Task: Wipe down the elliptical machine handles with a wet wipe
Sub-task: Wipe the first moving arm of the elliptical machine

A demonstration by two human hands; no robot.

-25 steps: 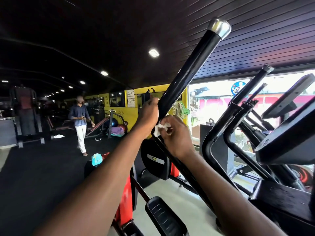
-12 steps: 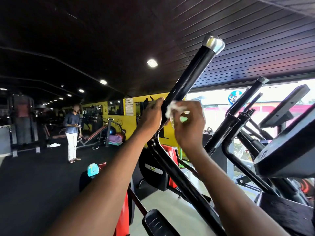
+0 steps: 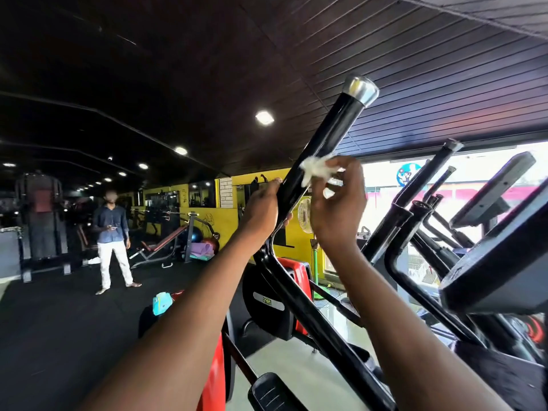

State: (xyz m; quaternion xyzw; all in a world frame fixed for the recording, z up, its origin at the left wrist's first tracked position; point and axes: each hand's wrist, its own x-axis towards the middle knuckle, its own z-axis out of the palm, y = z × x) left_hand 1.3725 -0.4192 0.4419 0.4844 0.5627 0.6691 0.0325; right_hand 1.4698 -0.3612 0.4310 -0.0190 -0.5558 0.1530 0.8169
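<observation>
A long black elliptical handle with a silver end cap slants up to the right in the middle of the view. My left hand is wrapped around the handle lower down, just above its bend. My right hand holds a crumpled white wet wipe and presses it against the handle's right side, just above my left hand. The second black handle of the machine rises further right, untouched.
The machine's console and frame fill the right side. A black pedal sits low in the centre beside a red part. A person stands on the dark floor at left. Benches and a yellow wall lie behind.
My right hand with the wipe has slid up the handle, from beside my left hand to a spot above it. My left hand keeps its grip. The camera has tilted a little.
</observation>
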